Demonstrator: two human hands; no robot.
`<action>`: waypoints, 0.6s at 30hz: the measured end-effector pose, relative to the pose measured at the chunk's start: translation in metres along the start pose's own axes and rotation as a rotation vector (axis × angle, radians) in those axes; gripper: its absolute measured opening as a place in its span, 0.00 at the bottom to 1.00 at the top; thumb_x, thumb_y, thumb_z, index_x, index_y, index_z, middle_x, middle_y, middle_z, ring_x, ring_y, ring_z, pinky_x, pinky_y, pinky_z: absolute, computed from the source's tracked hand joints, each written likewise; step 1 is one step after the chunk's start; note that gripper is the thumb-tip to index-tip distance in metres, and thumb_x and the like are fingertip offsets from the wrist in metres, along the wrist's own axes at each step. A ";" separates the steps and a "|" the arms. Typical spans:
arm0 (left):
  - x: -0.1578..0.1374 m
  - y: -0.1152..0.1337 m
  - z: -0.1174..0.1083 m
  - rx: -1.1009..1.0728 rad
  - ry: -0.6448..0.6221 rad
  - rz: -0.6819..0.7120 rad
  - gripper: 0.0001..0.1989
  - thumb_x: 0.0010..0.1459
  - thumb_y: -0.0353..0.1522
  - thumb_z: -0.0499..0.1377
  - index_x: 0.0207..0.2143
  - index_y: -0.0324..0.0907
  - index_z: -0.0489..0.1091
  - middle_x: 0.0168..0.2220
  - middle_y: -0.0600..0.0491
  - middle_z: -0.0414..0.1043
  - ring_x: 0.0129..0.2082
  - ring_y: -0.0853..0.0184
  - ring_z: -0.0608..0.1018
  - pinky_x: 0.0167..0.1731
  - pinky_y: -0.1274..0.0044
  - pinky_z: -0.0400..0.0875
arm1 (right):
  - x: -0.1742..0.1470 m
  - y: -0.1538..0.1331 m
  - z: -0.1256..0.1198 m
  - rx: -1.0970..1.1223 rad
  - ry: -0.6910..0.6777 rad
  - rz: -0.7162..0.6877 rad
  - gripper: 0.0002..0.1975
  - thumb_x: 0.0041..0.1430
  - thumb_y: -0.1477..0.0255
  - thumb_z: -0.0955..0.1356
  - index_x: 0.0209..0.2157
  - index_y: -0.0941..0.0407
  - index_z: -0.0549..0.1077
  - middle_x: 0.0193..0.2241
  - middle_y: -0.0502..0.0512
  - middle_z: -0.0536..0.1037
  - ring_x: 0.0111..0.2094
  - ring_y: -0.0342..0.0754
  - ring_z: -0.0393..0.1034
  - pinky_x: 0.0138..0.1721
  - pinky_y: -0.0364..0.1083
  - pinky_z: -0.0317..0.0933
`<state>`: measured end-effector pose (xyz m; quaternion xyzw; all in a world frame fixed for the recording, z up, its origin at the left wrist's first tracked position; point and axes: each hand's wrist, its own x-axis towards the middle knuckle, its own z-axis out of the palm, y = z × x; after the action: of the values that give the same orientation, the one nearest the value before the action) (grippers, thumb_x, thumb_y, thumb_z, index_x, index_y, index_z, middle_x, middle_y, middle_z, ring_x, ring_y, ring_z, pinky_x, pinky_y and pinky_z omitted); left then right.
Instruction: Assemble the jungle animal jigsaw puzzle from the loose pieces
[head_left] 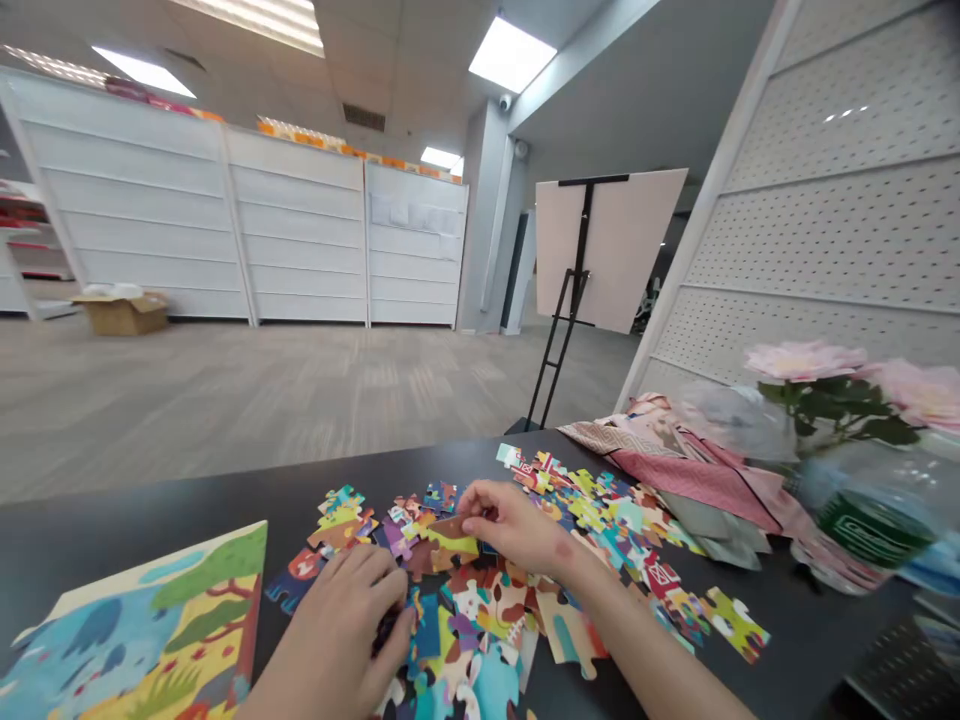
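Observation:
My right hand (514,522) pinches a brown and yellow jigsaw puzzle piece (456,540) between thumb and fingers, just above the pile. My left hand (346,625) is curled over the near left side of the pile, thumb bent towards the fingers. Its fingertips point down and away from me, so whatever they grip is hidden. Colourful jigsaw puzzle pieces (495,605) lie loose and overlapping beneath and between both hands. More pieces (600,510) spread to the right of my right wrist, and a small cluster (341,520) lies beyond my left hand.
A picture board (150,640) with a blue animal and trees lies at the left of the black table (202,510). On the right are pink cloth (690,460), a green-labelled bottle (874,530) and pink flowers (806,362). An easel (577,280) stands beyond the table.

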<state>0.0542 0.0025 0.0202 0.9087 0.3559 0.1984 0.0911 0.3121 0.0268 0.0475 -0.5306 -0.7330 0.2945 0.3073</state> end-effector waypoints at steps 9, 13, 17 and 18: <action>-0.002 -0.005 0.004 -0.118 0.143 -0.084 0.03 0.66 0.30 0.52 0.37 0.45 0.64 0.39 0.51 0.69 0.40 0.56 0.73 0.40 0.64 0.70 | 0.000 -0.003 0.008 0.199 -0.034 0.053 0.05 0.57 0.71 0.67 0.34 0.55 0.75 0.25 0.48 0.77 0.27 0.45 0.71 0.30 0.42 0.59; -0.002 -0.005 0.004 -0.218 0.246 -0.078 0.16 0.59 0.23 0.60 0.47 0.47 0.63 0.54 0.49 0.69 0.53 0.52 0.72 0.52 0.58 0.69 | -0.002 -0.012 0.013 0.241 -0.072 0.058 0.09 0.60 0.63 0.68 0.37 0.55 0.75 0.26 0.48 0.77 0.28 0.45 0.70 0.30 0.43 0.58; -0.001 -0.001 0.000 -0.247 0.283 -0.045 0.22 0.55 0.20 0.64 0.47 0.48 0.64 0.56 0.51 0.71 0.55 0.54 0.72 0.56 0.60 0.68 | -0.003 -0.017 0.016 0.259 -0.123 0.014 0.14 0.63 0.58 0.69 0.39 0.55 0.75 0.28 0.51 0.78 0.30 0.47 0.71 0.32 0.44 0.61; -0.001 -0.001 0.000 -0.233 0.285 -0.055 0.21 0.55 0.21 0.65 0.46 0.47 0.64 0.53 0.53 0.73 0.53 0.56 0.74 0.54 0.63 0.69 | -0.003 -0.016 0.016 0.252 -0.114 0.012 0.15 0.63 0.56 0.69 0.40 0.54 0.75 0.28 0.51 0.78 0.30 0.48 0.72 0.32 0.44 0.62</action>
<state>0.0528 0.0026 0.0201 0.8447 0.3645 0.3622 0.1498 0.2912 0.0185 0.0487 -0.4745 -0.7033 0.4159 0.3275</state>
